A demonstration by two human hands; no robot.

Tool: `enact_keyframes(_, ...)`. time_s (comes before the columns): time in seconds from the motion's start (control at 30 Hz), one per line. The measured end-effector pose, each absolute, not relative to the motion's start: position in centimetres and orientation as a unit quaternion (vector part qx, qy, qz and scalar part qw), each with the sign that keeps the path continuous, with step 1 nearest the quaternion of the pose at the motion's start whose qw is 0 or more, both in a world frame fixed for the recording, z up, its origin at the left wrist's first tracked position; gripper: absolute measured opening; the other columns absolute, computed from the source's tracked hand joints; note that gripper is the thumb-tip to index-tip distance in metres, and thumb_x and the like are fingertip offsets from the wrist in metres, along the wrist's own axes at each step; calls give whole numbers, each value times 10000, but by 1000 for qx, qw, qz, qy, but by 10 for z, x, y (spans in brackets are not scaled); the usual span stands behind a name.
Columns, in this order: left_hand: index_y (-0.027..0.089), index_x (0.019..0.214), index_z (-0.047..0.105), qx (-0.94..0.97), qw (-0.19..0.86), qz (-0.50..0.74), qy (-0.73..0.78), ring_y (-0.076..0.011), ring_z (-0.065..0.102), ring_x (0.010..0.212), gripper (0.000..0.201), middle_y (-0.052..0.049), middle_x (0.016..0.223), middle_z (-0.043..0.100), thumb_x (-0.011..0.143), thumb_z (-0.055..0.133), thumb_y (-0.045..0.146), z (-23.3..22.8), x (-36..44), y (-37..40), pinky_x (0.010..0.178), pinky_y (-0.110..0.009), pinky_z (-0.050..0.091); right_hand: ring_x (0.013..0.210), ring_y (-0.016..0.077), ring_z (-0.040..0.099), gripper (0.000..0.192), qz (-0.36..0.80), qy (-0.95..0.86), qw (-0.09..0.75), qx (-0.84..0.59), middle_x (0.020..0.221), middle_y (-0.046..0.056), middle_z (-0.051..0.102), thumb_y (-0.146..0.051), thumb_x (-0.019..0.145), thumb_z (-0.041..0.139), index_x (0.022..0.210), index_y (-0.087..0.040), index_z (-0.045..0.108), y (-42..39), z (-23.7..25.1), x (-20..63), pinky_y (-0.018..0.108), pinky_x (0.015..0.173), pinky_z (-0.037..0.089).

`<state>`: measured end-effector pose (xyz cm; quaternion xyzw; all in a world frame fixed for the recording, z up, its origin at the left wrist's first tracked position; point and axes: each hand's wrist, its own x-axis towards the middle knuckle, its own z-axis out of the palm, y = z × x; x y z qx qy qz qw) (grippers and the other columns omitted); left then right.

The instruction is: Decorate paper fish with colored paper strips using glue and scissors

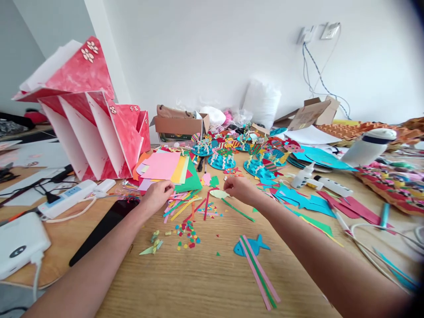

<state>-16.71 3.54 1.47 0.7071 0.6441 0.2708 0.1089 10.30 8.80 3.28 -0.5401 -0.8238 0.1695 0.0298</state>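
Forearms [109,247]: both reach across the table [165,282] from its near side.
Left hand [163,192]: fingers curled together beside loose paper strips [183,209]; cannot tell whether they pinch anything.
Right hand [239,187]: fingertips drawn together at one end of the pale green fish [217,194]; grip unclear.
Pale green fish: already cut out, no strips across it, seemingly unfinished.
Blue fish [256,244]: toward the near edge, pink and green strips [266,286] overhanging it, probably unfinished.
Far edge: decorated fish models [227,151] look complete.
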Motion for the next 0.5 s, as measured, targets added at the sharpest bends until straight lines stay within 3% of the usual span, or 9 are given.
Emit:
enact_keyframes(0.1, 175, 689, 607, 759, 15, 231, 608, -170, 522, 716, 195, -34, 727, 599, 730, 438, 263, 12, -170, 37, 673, -273, 380, 859, 150, 558, 236, 136, -816, -22, -561, 1030, 46, 562, -305, 840, 479, 1018, -163, 540, 77, 32, 117, 344, 737, 467)
enact_keyframes(0.27, 143, 839, 614, 771, -121, 292, 553, -206, 506, 858, 239, -87, 861, 579, 790, 415, 265, 32, -163, 29, 810, -327, 373, 865, 161, 551, 192, 99, -801, -55, -588, 972, 49, 584, -291, 820, 502, 944, -161, 570, 56, 33, 130, 336, 730, 449)
enact_keyframes(0.37, 163, 879, 602, 802, -118, 280, 514, -179, 511, 866, 241, -59, 876, 579, 808, 376, 210, 53, -140, 21, 809, -300, 388, 870, 199, 553, 120, 82, -794, -50, -600, 886, 67, 617, -212, 765, 533, 848, -176, 611, 41, 40, 141, 299, 675, 418)
enact_keyframes(0.5, 172, 926, 597, 881, -25, 147, 449, -160, 520, 891, 239, -46, 914, 581, 799, 394, 167, 58, -92, 27, 801, -268, 403, 844, 188, 567, 100, 84, -793, -60, -601, 850, 56, 626, -198, 750, 541, 803, -171, 621, 24, 41, 152, 277, 656, 414)
